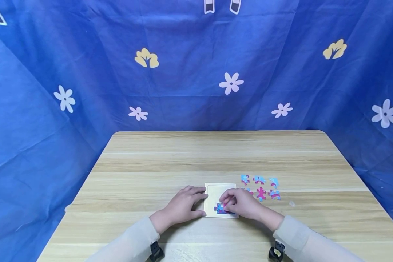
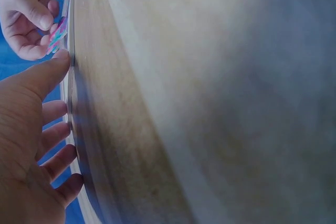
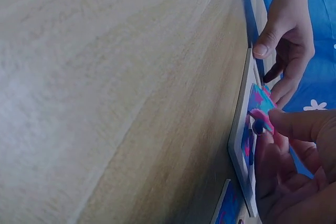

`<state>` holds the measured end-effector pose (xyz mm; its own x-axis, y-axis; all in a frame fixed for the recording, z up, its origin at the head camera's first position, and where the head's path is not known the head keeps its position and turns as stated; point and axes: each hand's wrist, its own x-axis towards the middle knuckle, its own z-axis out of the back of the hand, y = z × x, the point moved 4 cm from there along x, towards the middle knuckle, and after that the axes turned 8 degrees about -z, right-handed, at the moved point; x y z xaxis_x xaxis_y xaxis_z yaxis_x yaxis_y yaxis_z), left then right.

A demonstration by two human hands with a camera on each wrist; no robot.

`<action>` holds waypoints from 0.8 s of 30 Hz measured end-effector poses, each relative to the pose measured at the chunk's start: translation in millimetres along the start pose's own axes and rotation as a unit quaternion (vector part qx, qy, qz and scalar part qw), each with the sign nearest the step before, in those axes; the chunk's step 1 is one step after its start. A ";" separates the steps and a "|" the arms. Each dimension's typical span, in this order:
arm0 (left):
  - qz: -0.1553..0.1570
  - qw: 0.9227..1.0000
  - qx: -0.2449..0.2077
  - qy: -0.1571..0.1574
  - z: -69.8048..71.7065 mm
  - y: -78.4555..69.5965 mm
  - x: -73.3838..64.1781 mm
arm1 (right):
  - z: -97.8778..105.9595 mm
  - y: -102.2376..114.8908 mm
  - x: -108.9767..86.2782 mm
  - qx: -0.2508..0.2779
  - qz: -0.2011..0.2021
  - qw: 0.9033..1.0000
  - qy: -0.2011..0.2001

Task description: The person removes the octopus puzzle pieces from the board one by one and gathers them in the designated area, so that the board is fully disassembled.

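A pale, square puzzle tray [image 1: 210, 215] lies on the table between both hands. My left hand [image 1: 186, 204] rests along its left side, thumb at the near corner and fingertips at the edge; the fingers look relaxed in the left wrist view. Over the tray, my right hand [image 1: 240, 202] pinches a pink-and-blue jigsaw piece [image 3: 261, 100] between thumb and fingers, tilted above the tray in the right wrist view. Blue-and-purple jigsaw pieces [image 1: 220, 210] lie in the near part of the tray, partly hidden by the right hand.
Several loose jigsaw pieces [image 1: 261, 193] in pink and light blue lie in two rows right of the tray, some partly behind the right hand. The wooden table [image 1: 170, 160] reaches back to a blue patterned curtain [image 1: 183, 83].
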<state>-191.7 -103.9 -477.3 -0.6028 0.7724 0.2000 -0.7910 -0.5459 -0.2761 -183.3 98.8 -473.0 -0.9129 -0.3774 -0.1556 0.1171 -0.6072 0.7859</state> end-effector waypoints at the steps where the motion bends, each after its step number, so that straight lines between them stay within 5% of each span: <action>1: 0.000 1.000 0.000 0.000 0.2 -0.2 0.0 | -0.1 0.3 0.1 0.002 0.002 1.000 0.001; 18: -0.025 0.999 0.006 -0.022 1.7 -1.7 -0.6 | 5.9 -0.7 -0.4 0.008 0.012 1.000 0.005; 24: -0.012 1.000 0.004 -0.004 1.8 -1.0 -0.5 | 16.8 -6.3 -3.0 0.024 0.014 1.000 0.000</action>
<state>-190.7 -104.3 -475.4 -0.5848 0.7827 0.2131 -0.8058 -0.5303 -0.2637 -187.8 115.5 -467.4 -0.9095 -0.3941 -0.1322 0.1244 -0.5615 0.8181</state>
